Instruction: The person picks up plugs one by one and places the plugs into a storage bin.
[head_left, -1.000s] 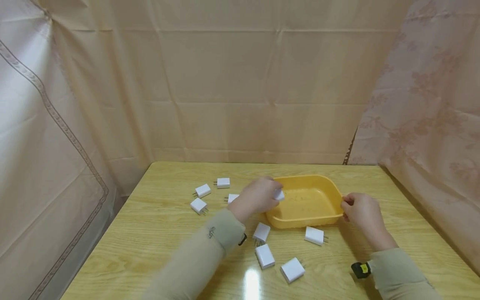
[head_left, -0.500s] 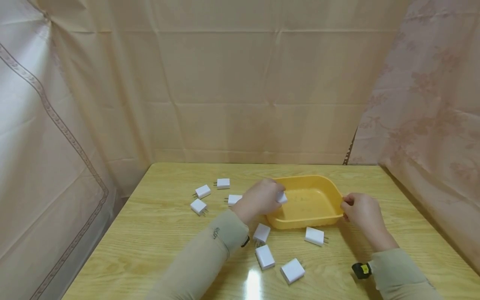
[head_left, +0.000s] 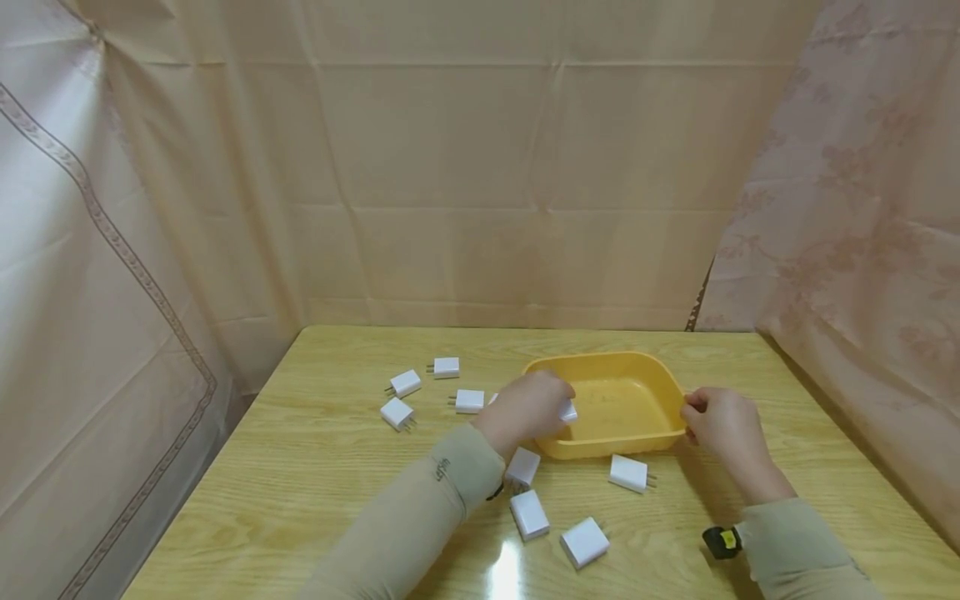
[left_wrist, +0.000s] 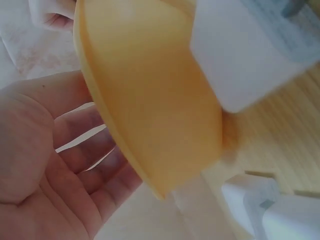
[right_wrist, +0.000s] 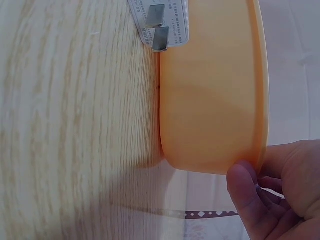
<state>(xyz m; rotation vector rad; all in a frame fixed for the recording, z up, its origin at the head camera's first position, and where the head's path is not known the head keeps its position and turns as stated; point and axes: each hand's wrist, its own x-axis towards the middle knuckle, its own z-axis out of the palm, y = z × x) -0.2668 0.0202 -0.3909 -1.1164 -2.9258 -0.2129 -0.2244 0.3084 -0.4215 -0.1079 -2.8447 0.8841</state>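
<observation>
My left hand [head_left: 528,406] reaches over the left rim of a yellow plastic basin [head_left: 607,446], holding a white plug-in charger [head_left: 567,411] at its fingertips inside. In the left wrist view, the fingers of the left hand [left_wrist: 60,155] pass behind the basin wall [left_wrist: 150,100], which hides their tips and the held charger. At the opposite end, my right hand [head_left: 727,429] pinches the basin's rim between thumb and fingers; the right wrist view shows this right hand [right_wrist: 280,190] at the rim corner. The basin's visible floor holds no other charger.
White chargers lie scattered on the wooden table [head_left: 300,467]: several at the left, including a charger [head_left: 446,367] farthest back, and several in front of the basin, including a charger [head_left: 628,472] near its right end. One beside the left hand is mostly hidden. Cloth curtains [head_left: 450,167] surround the table.
My left hand has moved slightly right and lower with the charger, deeper over the basin. The charger left of that hand is more exposed. My right hand has stayed on the rim.
</observation>
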